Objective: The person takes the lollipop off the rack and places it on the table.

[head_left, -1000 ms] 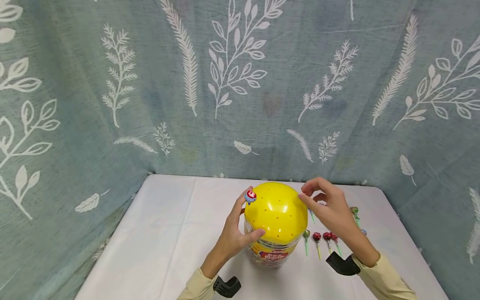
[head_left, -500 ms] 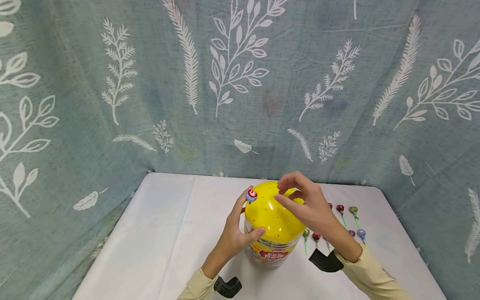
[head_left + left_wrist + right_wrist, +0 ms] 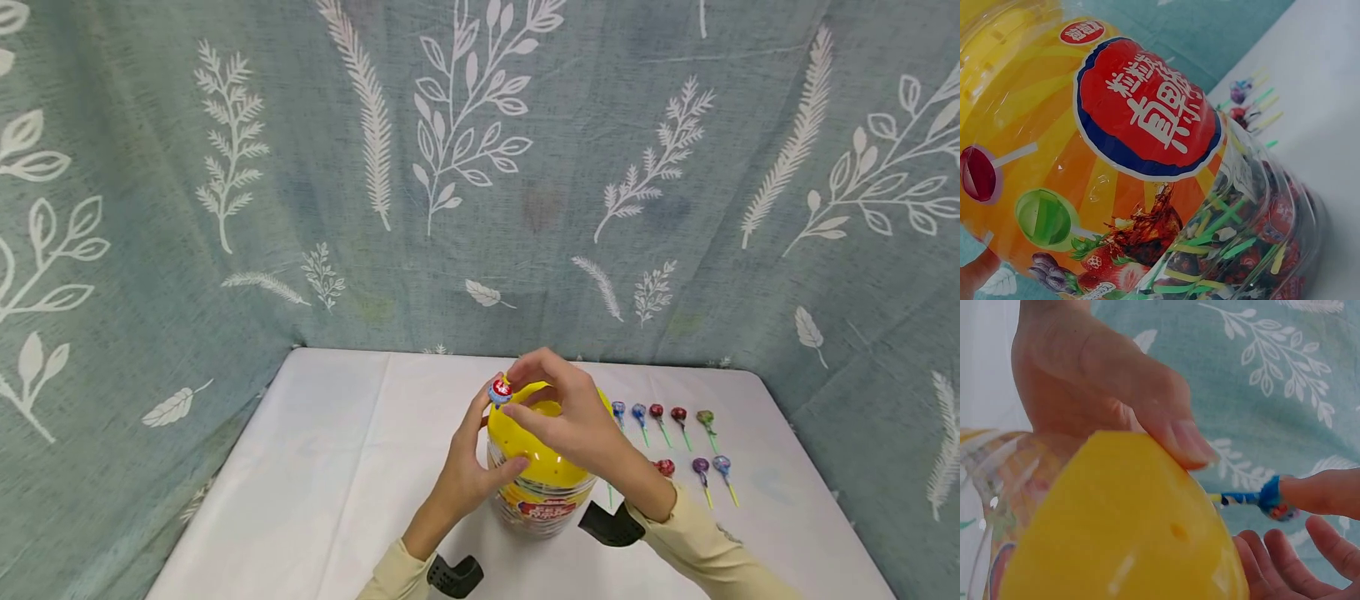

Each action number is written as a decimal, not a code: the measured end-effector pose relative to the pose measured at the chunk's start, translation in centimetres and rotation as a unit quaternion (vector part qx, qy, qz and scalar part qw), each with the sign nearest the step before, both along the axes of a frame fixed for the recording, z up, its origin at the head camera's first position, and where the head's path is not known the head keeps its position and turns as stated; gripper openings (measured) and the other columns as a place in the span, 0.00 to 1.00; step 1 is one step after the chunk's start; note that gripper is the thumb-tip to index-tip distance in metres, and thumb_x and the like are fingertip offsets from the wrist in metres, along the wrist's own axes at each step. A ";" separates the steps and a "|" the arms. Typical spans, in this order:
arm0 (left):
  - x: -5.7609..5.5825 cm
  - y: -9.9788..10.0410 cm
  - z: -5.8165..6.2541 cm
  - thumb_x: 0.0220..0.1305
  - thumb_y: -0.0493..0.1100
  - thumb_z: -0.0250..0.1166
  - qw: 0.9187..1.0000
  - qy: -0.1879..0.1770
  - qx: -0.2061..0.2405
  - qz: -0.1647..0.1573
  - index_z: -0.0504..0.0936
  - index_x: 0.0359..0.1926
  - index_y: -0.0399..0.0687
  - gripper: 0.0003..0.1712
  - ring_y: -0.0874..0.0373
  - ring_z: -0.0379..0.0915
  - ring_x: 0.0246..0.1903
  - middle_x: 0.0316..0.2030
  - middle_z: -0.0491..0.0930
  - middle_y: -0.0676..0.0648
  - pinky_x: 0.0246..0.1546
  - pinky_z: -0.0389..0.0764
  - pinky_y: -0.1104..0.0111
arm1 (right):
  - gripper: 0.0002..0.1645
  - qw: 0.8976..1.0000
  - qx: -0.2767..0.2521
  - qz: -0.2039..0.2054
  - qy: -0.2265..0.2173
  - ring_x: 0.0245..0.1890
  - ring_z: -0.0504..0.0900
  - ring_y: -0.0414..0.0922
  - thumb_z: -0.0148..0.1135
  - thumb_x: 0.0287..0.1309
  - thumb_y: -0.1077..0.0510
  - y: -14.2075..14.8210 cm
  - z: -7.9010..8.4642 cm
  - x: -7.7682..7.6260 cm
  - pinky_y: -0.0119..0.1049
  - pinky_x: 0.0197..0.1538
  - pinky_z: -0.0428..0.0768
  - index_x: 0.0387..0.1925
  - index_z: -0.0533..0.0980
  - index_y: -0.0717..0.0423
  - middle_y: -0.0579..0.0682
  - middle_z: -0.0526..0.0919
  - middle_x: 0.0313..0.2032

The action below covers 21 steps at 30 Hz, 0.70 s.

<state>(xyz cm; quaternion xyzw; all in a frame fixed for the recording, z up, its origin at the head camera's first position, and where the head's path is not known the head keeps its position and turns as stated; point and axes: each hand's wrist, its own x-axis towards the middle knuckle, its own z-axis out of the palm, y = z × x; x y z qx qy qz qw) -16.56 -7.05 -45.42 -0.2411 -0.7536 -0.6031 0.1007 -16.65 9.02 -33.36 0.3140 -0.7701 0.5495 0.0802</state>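
Observation:
A clear jar point(image 3: 542, 505) with a yellow dotted lid point(image 3: 553, 467) stands on the table; the left wrist view shows its orange fruit label point(image 3: 1122, 206) and wrapped candies inside. My left hand point(image 3: 467, 471) grips it around the lid's left side, thumb over the front. A blue-and-red wrapped lollipop point(image 3: 500, 391) sits at the lid's left edge. My right hand point(image 3: 573, 417) reaches across the lid, thumb and forefinger around this lollipop's head. In the right wrist view a fingertip overlaps the candy point(image 3: 1277, 500), and its yellow stick meets the lid's edge.
Several lollipops lie in two rows on the white table point(image 3: 360, 467) right of the jar, among them a green one point(image 3: 706, 417) and a purple one point(image 3: 701, 467). The right forearm covers part of the front row. A leaf-patterned curtain point(image 3: 480, 267) surrounds the table.
My right hand has moved left from the lid's right edge, across its top, to the lollipop at the left. The left hand and jar have hardly moved.

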 end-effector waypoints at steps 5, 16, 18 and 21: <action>-0.1 -0.1 -0.2 0.54 0.60 0.65 1.000 0.013 0.002 0.003 0.50 0.73 0.64 0.50 0.56 0.56 0.65 0.69 0.56 0.57 0.56 0.64 0.45 | 0.17 1.000 -0.005 0.014 0.006 0.39 0.80 0.44 0.67 0.50 0.70 -1.0 -0.5 -0.3 0.38 0.43 0.82 0.41 0.73 0.57 0.48 0.80 0.37; -0.1 0.0 -0.3 0.54 0.60 0.65 1.000 0.018 0.001 0.003 0.49 0.73 0.62 0.50 0.55 0.56 0.65 0.70 0.56 0.56 0.56 0.63 0.45 | 0.20 0.999 0.013 -0.013 0.033 0.38 0.81 0.41 0.63 0.48 0.76 -1.9 -1.0 -0.2 0.33 0.43 0.81 0.40 0.71 0.56 0.46 0.79 0.34; -0.1 0.0 -0.3 0.53 0.61 0.65 1.000 0.015 0.003 0.004 0.49 0.73 0.62 0.51 0.55 0.56 0.65 0.70 0.56 0.56 0.56 0.63 0.45 | 0.19 0.999 0.013 -0.014 0.039 0.37 0.81 0.42 0.63 0.49 0.75 -1.9 -1.0 -0.2 0.33 0.43 0.81 0.40 0.71 0.56 0.46 0.79 0.34; -0.1 0.0 -0.3 0.54 0.61 0.65 1.000 0.008 0.004 0.001 0.49 0.73 0.63 0.51 0.56 0.56 0.65 0.70 0.55 0.57 0.56 0.62 0.45 | 0.19 0.999 0.012 -0.016 0.047 0.36 0.82 0.44 0.62 0.49 0.76 -1.9 -1.1 -0.2 0.33 0.43 0.81 0.40 0.71 0.57 0.47 0.79 0.34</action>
